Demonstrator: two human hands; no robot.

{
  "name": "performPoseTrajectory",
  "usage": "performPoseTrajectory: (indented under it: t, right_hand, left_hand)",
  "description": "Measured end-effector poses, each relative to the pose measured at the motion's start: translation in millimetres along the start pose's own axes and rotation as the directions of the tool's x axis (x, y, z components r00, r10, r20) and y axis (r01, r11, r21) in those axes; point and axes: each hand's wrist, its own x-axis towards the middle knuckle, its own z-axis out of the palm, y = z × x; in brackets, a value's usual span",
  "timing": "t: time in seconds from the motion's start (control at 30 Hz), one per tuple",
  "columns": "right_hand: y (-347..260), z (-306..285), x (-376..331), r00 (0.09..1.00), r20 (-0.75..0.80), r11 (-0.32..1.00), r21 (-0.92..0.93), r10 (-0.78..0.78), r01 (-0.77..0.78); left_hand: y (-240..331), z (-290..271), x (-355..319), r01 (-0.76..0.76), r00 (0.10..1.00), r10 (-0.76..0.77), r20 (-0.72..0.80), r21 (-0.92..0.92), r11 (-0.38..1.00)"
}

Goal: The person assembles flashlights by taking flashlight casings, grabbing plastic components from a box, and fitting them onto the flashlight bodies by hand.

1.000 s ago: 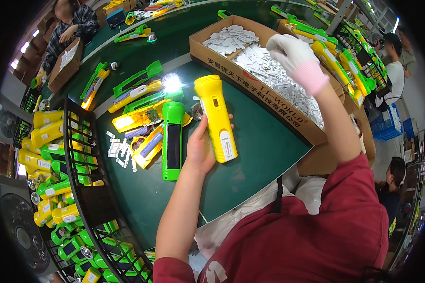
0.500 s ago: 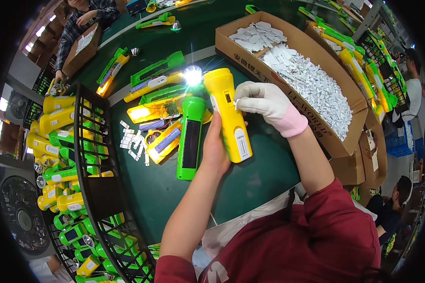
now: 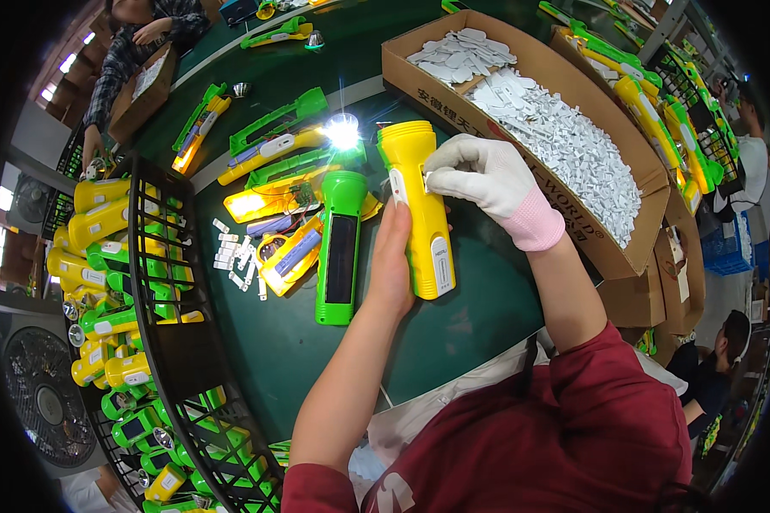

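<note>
A yellow flashlight (image 3: 419, 222) stands nearly upright, gripped from behind and the left by my bare left hand (image 3: 390, 267). My right hand (image 3: 486, 178), in a white glove with a pink cuff, pinches a small white plastic piece (image 3: 427, 178) at the slot in the flashlight's side. The fingertips partly cover that slot. Left of my left hand is a green flashlight (image 3: 342, 248) with a dark panel along its body. Opened yellow casings with a battery (image 3: 298, 253) and wires lie farther left, beside a brightly lit reflector (image 3: 342, 131).
Small white strips (image 3: 236, 261) lie scattered on the green table (image 3: 291, 359). A black crate (image 3: 175, 342) full of flashlights borders the left. At the right, a cardboard box (image 3: 522, 150) holds many white pieces. A person's sleeve (image 3: 115, 73) shows at the far left.
The yellow flashlight has turned slightly, showing more of its side strip. My right fingers, with the small white piece, now press against the slot instead of being beside it.
</note>
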Motion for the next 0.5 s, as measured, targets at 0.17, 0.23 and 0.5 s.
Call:
performPoseTrajectory:
  t: [0.17, 0.23, 0.5]
  right_hand:
    - [4, 0, -1, 0.998, -0.051, 0.993, -0.111, 0.026, -0.031]
    - [4, 3, -2, 0.996, -0.088, 0.993, -0.120, 0.009, -0.019]
    - [19, 4, 4, 0.992, 0.125, 0.991, 0.129, 0.007, -0.023]
  left_hand:
    - [1, -1, 0, 0.022, 0.999, -0.022, 0.032, 0.006, 1.000]
    - [1, -1, 0, 0.019, 0.999, -0.020, 0.049, 0.020, 1.000]
    - [-3, -8, 0, -0.005, 0.995, -0.007, 0.102, 0.119, 0.993]
